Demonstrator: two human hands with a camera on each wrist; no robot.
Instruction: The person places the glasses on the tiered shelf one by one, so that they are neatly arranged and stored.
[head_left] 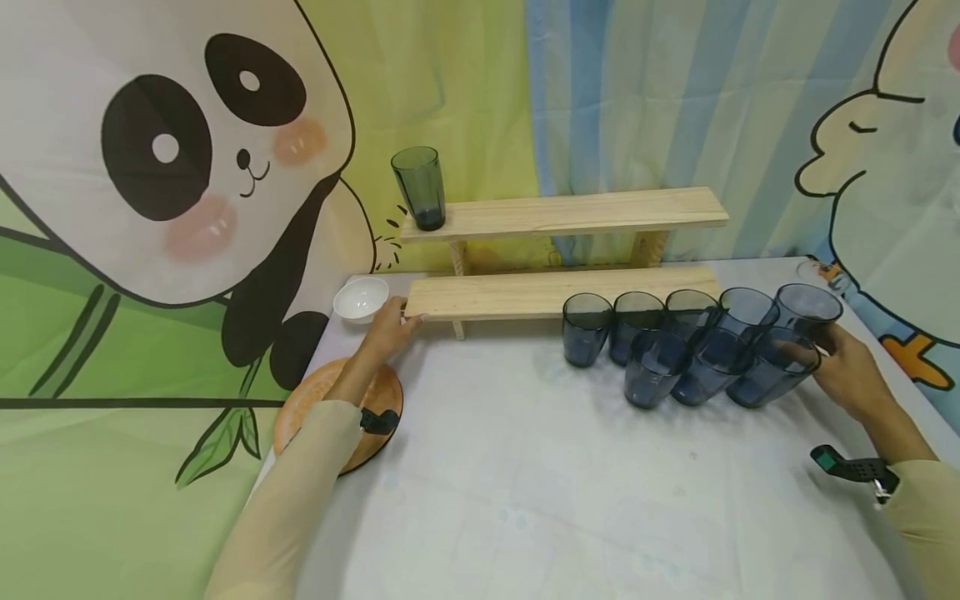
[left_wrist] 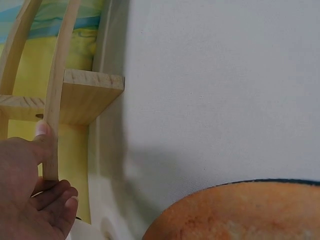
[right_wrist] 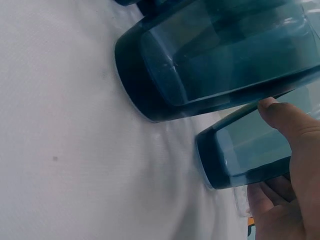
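My left hand (head_left: 388, 329) pinches the left end of the lower board of a two-tier wooden shelf (head_left: 495, 297). In the left wrist view the thumb lies on one face of the board (left_wrist: 55, 95), with the curled fingers beneath. On the right, my right hand (head_left: 851, 371) holds a blue-tinted glass (right_wrist: 250, 150), the rightmost of the back row, thumb on one side and fingers on the other. Several like it stand in two rows before the shelf, among them a front-row glass (head_left: 776, 367) close beside the hand. A greenish glass (head_left: 422, 190) stands on the upper board's left end.
A small white bowl (head_left: 361, 300) sits just left of the shelf. Under my left forearm lies a round orange-brown plate (head_left: 386, 387) near the left table edge. A white cloth (head_left: 525, 467) covers the table, and printed curtains (head_left: 637, 100) hang behind it.
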